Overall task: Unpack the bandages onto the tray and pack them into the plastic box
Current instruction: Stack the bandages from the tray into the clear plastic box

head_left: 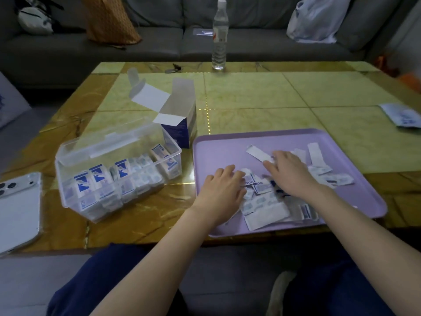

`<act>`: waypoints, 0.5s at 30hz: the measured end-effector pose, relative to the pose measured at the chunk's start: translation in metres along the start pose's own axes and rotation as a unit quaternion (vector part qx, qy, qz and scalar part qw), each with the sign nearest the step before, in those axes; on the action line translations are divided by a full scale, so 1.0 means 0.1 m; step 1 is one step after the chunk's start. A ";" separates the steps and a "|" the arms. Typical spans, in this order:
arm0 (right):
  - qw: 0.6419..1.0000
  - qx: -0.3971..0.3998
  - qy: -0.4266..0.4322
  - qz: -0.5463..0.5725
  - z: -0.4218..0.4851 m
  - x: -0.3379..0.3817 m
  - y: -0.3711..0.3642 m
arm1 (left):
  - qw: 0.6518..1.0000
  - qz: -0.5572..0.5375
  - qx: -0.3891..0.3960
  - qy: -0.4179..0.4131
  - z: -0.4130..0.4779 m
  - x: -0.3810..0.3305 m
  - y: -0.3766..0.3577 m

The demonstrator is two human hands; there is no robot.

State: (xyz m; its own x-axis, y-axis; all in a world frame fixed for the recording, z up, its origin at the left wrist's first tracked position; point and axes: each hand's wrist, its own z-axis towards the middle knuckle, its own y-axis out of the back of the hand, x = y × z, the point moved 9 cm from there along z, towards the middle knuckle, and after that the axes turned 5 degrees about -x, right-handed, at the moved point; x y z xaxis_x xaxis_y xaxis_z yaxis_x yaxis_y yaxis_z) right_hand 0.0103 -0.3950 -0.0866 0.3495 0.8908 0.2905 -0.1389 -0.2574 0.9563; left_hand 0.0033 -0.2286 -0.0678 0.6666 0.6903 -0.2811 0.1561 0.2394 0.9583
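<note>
Resting palm down on the loose bandages (pixel 264 208), the right hand (pixel 289 172) has its fingers spread and fairly straight, the tips touching a white strip near the middle of the tray (pixel 218 151). It pinches nothing that can be seen. The left hand (pixel 222 185) lies on the near-left part of the tray, its fingers bent down onto the pile. Whether it grips a bandage cannot be told, as the fingertips are hidden behind the knuckles.

The bandages lie scattered and overlapping across the near half of the tray. More stand in packed rows inside the clear plastic box (pixel 173 142), just left of the tray. An opened carton (pixel 182 124) stands beyond the tray's far-left corner.

Assessment: unpacking appears done or nearly so, and gathering for the box is in hand. The next move calls for squaring a handful into a tidy stack, then carrying it left into the remaining free space.

Motion blur smears both hands and the print on the wrappers. The carton's contents are not visible. A phone (pixel 18 208), far left of the tray, is cut by the frame edge.
</note>
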 end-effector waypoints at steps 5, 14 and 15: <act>0.984 0.036 0.108 0.134 -0.20 0.38 0.01 | 1.000 0.000 -0.007 -0.022 0.09 -0.13 -0.06; 0.999 0.001 -0.018 0.036 -0.12 -0.17 0.27 | 1.000 0.012 -0.028 0.009 0.07 0.02 -0.02; 0.998 0.040 -0.035 0.025 -0.14 -0.26 0.21 | 0.999 0.014 -0.028 0.007 0.07 0.02 -0.03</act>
State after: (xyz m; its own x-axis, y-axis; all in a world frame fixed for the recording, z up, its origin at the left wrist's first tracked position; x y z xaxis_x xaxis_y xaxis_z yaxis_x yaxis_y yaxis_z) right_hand -0.0144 -0.4186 -0.0746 0.4076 0.8484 0.3378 -0.0851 -0.3330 0.9391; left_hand 0.0092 -0.2330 -0.0710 0.6594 0.7069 -0.2559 0.0972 0.2574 0.9614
